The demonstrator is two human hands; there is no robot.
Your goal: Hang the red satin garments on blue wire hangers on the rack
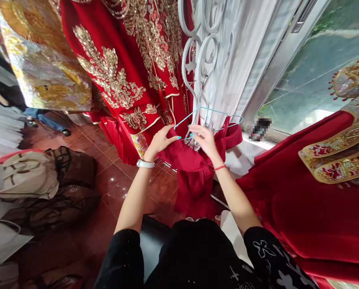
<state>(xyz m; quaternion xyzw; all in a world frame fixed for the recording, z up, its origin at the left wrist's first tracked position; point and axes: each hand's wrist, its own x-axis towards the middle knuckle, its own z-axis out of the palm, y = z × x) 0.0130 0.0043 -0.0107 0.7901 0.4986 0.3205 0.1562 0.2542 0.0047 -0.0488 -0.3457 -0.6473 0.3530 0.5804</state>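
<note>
A dark red dress hangs in front of me on a thin light-blue hanger. At the dress's left shoulder, my left hand grips the fabric by the hanger's end, thumb pointing inward along the lower bar. My right hand, slightly blurred, is over the neckline close to that bar, fingers stretched to the left and holding nothing that I can see. On the right side, a wide red strap hangs around the other end of the hanger.
Red garments with gold beading hang behind at left, beside a white scrolled metal stand. A red embroidered gown fills the right. Bags lie on the tiled floor; a person is at far left.
</note>
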